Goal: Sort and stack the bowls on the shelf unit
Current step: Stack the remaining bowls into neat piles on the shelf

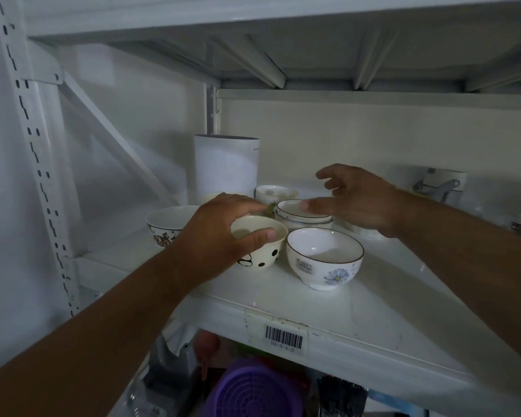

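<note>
One spotted bowl (260,246), upright on the shelf (373,311), is gripped at the rim by the left hand (220,233), while the stacked bowls (303,216) just right are overhung by the spread, empty right hand (355,200).

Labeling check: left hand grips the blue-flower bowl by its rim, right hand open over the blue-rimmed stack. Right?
Not quite. The head view shows the left hand gripping the black-dotted bowl by its rim; the blue-flower bowl stands untouched beside it. The right hand is open over the blue-rimmed stack.
</note>
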